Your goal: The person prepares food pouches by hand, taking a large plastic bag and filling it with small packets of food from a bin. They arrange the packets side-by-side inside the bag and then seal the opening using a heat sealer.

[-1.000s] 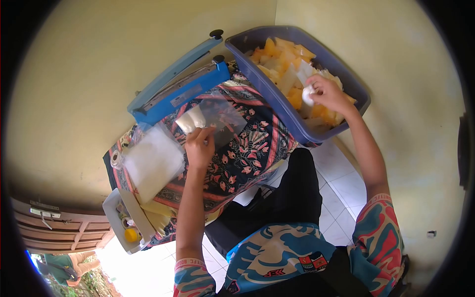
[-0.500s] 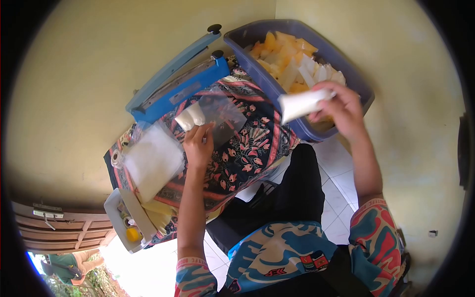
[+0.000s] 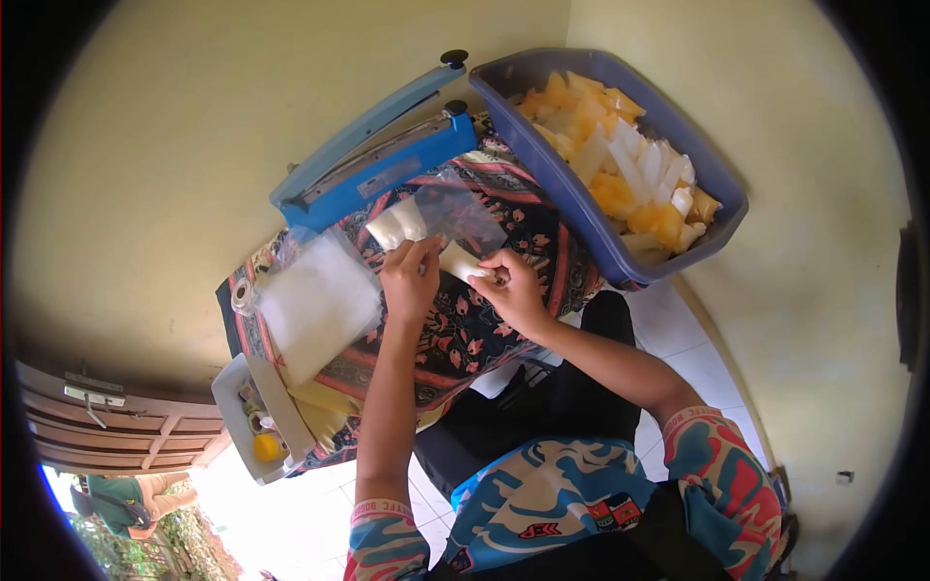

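Observation:
My right hand (image 3: 515,290) grips a small filled white packet (image 3: 459,262) by its end, low over the patterned cloth. Just to its left, my left hand (image 3: 411,276) has its fingers pinched at the near edge of a clear plastic bag (image 3: 472,213). Two similar white packets (image 3: 395,225) lie side by side at that bag, above my left fingertips. The exact grip of the left fingers is partly hidden by the hand. A stack of clear plastic bags (image 3: 315,300) rests on the cloth further left.
A blue impulse sealer (image 3: 383,169) stands behind with its arm raised. At the right, a dark blue tub (image 3: 581,218) holds many white and orange packets. A white tray (image 3: 232,402) with a yellow-lidded item sits left, near a tape roll (image 3: 243,295). Another person (image 3: 126,504) is outside.
My right hand has brought the white packet from over the tub leftward and down, beside my left hand. My left hand stays at the clear bag. The view has shifted slightly.

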A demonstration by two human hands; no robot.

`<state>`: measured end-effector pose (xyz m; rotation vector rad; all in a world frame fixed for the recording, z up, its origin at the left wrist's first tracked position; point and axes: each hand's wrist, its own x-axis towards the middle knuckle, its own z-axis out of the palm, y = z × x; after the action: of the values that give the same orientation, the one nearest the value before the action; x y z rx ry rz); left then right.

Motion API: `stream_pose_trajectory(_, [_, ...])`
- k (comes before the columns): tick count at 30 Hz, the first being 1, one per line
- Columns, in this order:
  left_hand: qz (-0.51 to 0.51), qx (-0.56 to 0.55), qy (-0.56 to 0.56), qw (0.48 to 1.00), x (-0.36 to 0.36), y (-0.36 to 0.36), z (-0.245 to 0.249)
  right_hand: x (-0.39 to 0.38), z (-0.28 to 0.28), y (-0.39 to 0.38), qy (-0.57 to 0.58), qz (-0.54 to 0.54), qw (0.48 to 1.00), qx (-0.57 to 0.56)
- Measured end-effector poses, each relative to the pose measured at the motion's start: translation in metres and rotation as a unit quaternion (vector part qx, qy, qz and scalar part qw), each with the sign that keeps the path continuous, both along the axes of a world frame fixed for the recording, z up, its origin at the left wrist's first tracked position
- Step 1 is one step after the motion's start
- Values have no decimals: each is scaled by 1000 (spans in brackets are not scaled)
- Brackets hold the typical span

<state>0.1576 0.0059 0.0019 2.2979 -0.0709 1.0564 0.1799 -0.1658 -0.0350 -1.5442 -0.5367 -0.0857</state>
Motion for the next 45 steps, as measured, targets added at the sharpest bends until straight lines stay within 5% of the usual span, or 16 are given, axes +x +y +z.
stream_pose_trajectory(6, [-6, 50, -21, 999, 1, 2, 2, 21, 5, 24, -146, -81, 982, -89])
stream_pose_trajectory(12, [-11, 58, -26, 998, 2, 2, 2, 35, 11, 46, -171, -120, 965, -157])
stream_pose_trajectory(15, [-7, 51, -3, 999, 1, 1, 0, 50, 11, 51, -124, -79, 969, -197])
stream_pose_trajectory(24, [-21, 34, -6, 999, 2, 1, -1, 70, 10, 37, -252, 6, 935, -249])
stream_pose_trajectory(30, [-27, 34, 0, 999, 3, 1, -4, 72, 21, 42, -170, 1, 944, -283])
stream_pose_trajectory(39, [-27, 39, 4, 999, 2, 0, -1, 85, 14, 60, -257, -21, 886, -385])
stream_pose_trajectory(45, [-24, 43, 7, 999, 0, -2, 4, 81, 15, 62, -250, -45, 912, -322])
